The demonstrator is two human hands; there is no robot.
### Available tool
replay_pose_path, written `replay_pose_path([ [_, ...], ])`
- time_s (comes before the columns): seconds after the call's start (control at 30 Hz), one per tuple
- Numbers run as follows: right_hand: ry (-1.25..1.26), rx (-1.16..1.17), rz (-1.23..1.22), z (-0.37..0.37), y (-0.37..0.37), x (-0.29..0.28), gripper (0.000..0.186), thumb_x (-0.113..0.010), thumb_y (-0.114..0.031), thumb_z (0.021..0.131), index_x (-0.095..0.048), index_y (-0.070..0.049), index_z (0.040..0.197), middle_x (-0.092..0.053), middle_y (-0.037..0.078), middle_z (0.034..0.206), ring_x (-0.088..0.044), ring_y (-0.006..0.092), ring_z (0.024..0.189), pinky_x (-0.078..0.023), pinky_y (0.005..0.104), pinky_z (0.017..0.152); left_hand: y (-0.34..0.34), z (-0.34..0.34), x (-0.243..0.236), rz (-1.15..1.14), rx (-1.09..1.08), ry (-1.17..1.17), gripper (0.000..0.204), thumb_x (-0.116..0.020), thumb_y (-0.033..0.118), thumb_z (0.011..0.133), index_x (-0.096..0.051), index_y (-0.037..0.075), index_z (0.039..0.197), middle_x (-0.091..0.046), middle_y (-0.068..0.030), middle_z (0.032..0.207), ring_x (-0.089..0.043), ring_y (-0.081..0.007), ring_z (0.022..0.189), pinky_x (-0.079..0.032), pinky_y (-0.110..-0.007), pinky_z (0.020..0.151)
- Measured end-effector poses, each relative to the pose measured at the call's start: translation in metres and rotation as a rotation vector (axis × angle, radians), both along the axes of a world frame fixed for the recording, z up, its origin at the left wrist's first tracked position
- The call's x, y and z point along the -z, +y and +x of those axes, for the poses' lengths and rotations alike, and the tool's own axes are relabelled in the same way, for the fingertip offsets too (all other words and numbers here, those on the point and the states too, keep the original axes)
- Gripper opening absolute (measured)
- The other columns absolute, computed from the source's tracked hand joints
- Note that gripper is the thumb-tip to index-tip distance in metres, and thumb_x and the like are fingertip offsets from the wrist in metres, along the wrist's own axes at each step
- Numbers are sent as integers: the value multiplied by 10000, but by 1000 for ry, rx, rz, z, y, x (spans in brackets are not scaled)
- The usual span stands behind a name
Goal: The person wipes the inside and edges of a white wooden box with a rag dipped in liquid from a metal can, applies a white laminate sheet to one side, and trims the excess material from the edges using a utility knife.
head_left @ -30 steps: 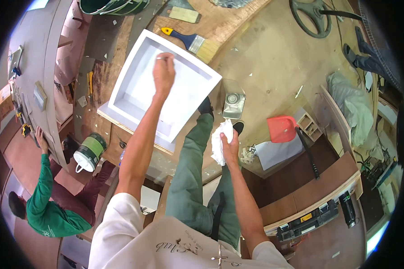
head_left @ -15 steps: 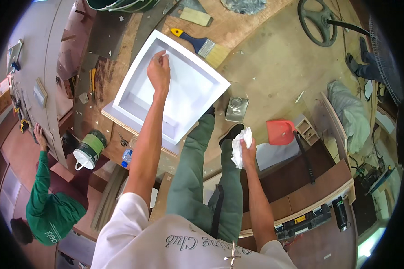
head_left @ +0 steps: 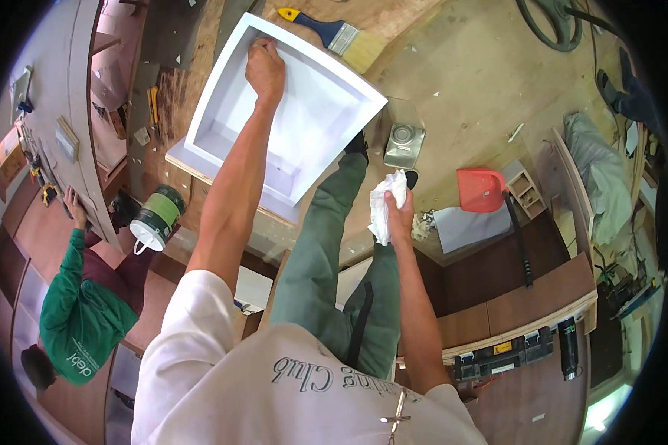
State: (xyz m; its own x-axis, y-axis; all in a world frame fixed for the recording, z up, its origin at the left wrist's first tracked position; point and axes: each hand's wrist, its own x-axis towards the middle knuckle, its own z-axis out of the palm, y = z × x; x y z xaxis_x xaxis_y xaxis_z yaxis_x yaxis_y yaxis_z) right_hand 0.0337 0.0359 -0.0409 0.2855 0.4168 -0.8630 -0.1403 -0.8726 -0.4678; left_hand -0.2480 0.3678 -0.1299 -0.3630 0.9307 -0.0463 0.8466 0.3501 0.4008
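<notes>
White, the shallow open box [head_left: 315, 96] is lying left of centre, and inside it the left hand [head_left: 266, 70], fingers curled together, is now reaching closer to the far left corner than a moment ago, so its attention seems to be shifting to that edge; whether it is pinching anything, I cannot tell. Near the metal tin [head_left: 404, 144], the right hand [head_left: 401, 215] is still gripping a crumpled white wad [head_left: 381, 213].
</notes>
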Motion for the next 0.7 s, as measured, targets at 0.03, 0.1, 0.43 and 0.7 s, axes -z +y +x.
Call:
replay_pose_path([
  [0.03, 5, 4, 4, -1, 1, -1, 514, -706, -224, 983, -516, -26, 1417, -621, 128, 1293, -601, 219, 1167, -464, 357, 1041, 1, -4, -3, 4, 4, 5, 265, -589, 269, 1028, -690, 29, 1075, -748, -179, 962, -718, -369, 883, -545, -446, 815],
  [0.1, -3, 19, 7, 4, -2, -4, 528, -712, -229, 980, -509, -22, 1422, -623, 127, 1299, -601, 219, 1171, -465, 358, 1043, -13, -1, -18, -68, 45, -214, 277, -575, 278, 1044, -686, 27, 1085, -731, -194, 945, -714, -353, 849, -545, -438, 798],
  [0.43, -88, -63, -77, 54, -18, -2, 554, -734, -242, 963, -507, 6, 1404, -649, 143, 1269, -627, 233, 1136, -492, 365, 1014, -11, -80, -180, 370, -247, -310, 263, -715, 135, 991, -579, -49, 1122, -646, -61, 926, -618, -154, 863, -522, -275, 826],
  [0.7, -256, -236, -2, 100, -9, 42, 444, -741, -241, 917, -602, -52, 1294, -699, 177, 1180, -670, 332, 1120, -507, 420, 963, -176, 94, -191, -99, 108, -455, 88, -629, 112, 1029, -660, 34, 1003, -661, -53, 851, -607, -136, 799, -505, -310, 742],
])
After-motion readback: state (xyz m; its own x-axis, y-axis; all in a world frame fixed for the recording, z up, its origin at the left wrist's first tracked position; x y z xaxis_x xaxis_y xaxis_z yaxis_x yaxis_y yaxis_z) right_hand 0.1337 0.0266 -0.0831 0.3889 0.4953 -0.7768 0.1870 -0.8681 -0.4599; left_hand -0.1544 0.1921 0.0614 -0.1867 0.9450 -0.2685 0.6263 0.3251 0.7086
